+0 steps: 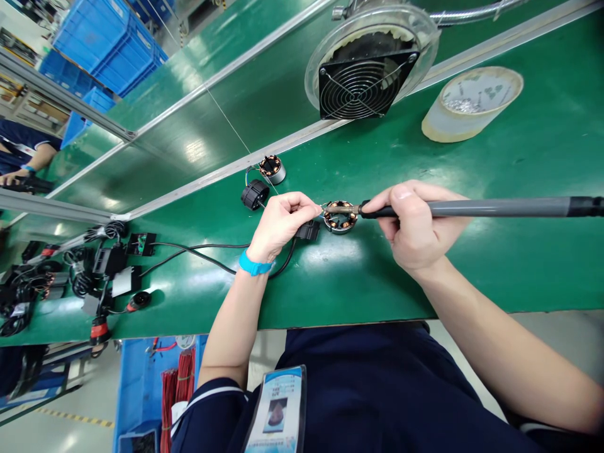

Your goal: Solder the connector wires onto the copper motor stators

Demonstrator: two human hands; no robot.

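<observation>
Where the coil (340, 218) sits mid-frame: right hand (418, 229), grip closed on soldering iron (495, 207), shaft running rightward, tip at coil; left hand (283, 221) pinches wire (323, 209) just left.

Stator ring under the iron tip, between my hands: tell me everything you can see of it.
The stator is a small round metal ring with copper-coloured windings around its inside and an open centre. It lies flat on the green table. The soldering iron, held in the right hand, reaches over its top from the right. The left hand pinches at its left rim, beside a black connector.
</observation>
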